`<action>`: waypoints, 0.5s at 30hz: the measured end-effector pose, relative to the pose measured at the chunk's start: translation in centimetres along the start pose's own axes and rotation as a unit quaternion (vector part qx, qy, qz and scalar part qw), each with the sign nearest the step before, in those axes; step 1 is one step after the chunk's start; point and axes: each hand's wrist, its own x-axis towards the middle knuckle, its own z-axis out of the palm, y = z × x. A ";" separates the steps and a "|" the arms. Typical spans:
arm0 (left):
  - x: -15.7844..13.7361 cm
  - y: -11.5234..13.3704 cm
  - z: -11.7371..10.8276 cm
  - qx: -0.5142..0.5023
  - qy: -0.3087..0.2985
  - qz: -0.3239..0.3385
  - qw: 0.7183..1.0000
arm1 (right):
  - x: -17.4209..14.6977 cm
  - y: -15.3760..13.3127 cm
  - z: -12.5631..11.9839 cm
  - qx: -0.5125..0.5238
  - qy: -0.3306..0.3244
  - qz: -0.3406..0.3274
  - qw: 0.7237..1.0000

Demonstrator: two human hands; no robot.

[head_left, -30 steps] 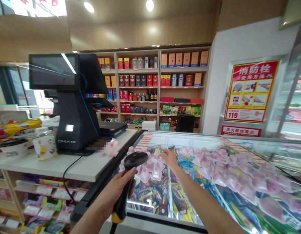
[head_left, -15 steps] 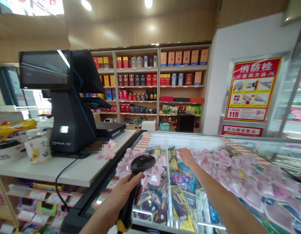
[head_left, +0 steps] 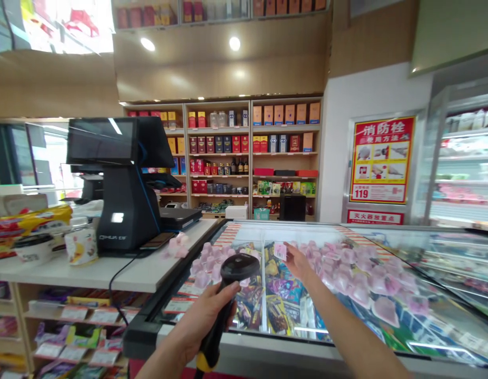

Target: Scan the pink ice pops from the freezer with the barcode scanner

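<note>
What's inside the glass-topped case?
Colourful wrapped packs. The pink pieces on top and the black scanner block parts of the view; whatever lies beneath the uppermost packs can't be seen.

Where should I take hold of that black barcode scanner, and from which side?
Probably by the scanner's handle, coming from the left and wrapping around it with the thumb just below the head, as the left hand does. The handle is long, narrow and tilted with its top to the right, leaving the broad head clear above the grip.
</note>
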 end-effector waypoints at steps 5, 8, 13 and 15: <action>-0.9 -0.4 0.1 -0.009 0.000 -0.001 1.000 | -1.3 -0.2 1.0 0.003 -0.011 -0.005 1.000; -1.2 -0.2 -0.1 -0.006 0.002 0.001 1.000 | -1.6 -0.2 1.4 0.000 -0.016 -0.006 1.000; -1.4 0.2 -0.7 0.002 0.013 0.008 1.000 | -1.6 0.3 1.8 -0.019 -0.017 -0.014 1.000; -1.3 0.3 -0.9 -0.006 0.018 0.010 1.000 | -1.7 0.6 1.9 -0.036 -0.017 -0.019 0.999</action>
